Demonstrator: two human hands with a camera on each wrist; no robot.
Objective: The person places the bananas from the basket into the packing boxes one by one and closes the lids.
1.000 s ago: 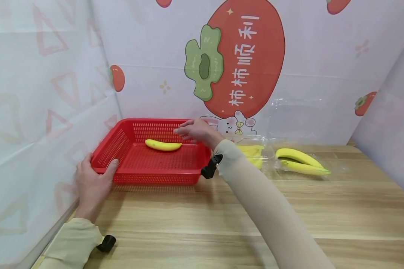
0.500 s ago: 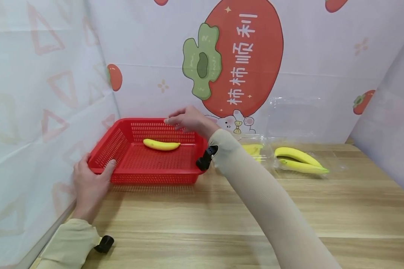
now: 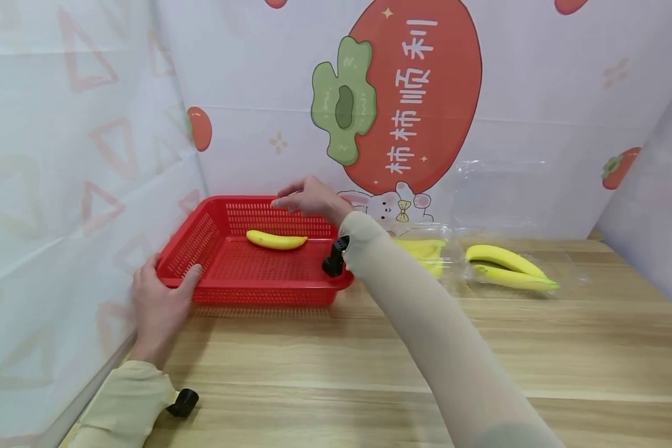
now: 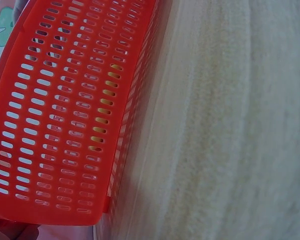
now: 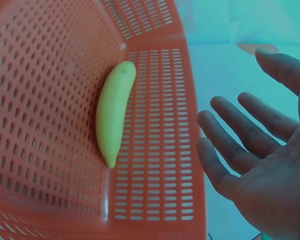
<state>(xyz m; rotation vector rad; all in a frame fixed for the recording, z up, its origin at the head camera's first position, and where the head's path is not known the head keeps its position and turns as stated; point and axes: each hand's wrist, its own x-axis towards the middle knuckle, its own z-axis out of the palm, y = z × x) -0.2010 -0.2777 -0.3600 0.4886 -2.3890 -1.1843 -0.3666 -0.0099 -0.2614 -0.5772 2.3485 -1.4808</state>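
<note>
A red plastic basket (image 3: 263,283) with slotted walls stands at the left of the table. My left hand (image 3: 159,305) grips its near left corner, thumb over the rim. Inside, by the far wall, lies one yellow banana (image 3: 277,240), seen whole in the right wrist view as a banana (image 5: 115,112) against the slotted side. My right hand (image 3: 313,198) hovers at the basket's far rim. In the right wrist view the right hand (image 5: 270,155) has its fingers spread and holds nothing. Through the slots of the basket wall (image 4: 65,120), the left wrist view shows bits of yellow.
Right of the basket, clear plastic packaging (image 3: 501,193) stands with its lid raised. Two bananas (image 3: 506,267) lie in its right part; more yellow bananas (image 3: 428,249) are partly hidden by my right sleeve. Patterned cloth walls close off the left, back and right of the wooden table (image 3: 313,373).
My right hand has moved left and slightly up along the basket's far rim, then stayed about there. The left hand keeps its grip on the corner; the banana in the basket lies as before.
</note>
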